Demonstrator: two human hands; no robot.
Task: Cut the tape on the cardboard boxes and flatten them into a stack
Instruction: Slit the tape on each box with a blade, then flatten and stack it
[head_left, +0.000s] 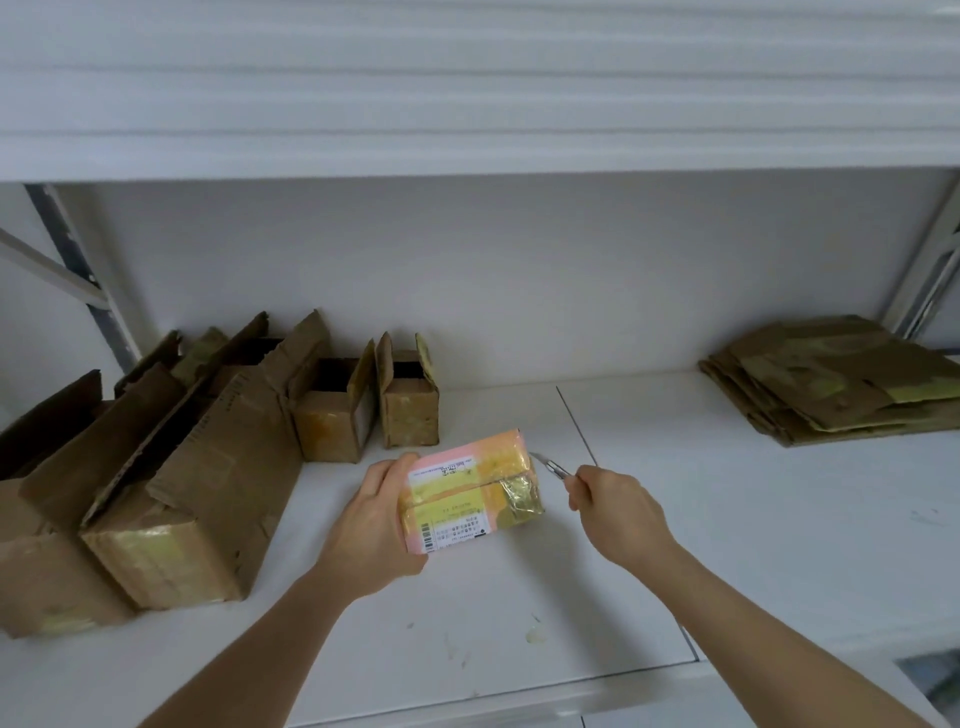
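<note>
Step in hand: While your left hand grips the small taped cardboard box with pink and yellow labels, you are at the tape-cutting step, as I judge it; the box is not yet flattened.
Left hand: its fingers and thumb are curled around the left end of the box and hold it on the white shelf board, top face toward you.
Right hand: your right hand is closed around the handle of the slim silver utility knife; the blade points to the left, away from this hand.
Blade: its tip is at the upper right corner of the box, touching it or just beside it; I cannot tell which.
Box: it lies between your two hands, and a seam runs along the middle of its top, with shiny yellowish tape over the right end.
Waiting boxes: the brown cardboard boxes with open flaps stand beyond and to the outside of your left hand.
Finished stack: the pile of flattened brown cardboard lies well beyond your right hand, on its outer side.
Next move: it calls for leading the blade along the taped seam with light pressure, and your left fingers should stay out of the cutting line.
Risk: the box is small, so a slip could bring the blade toward your left hand.
</note>
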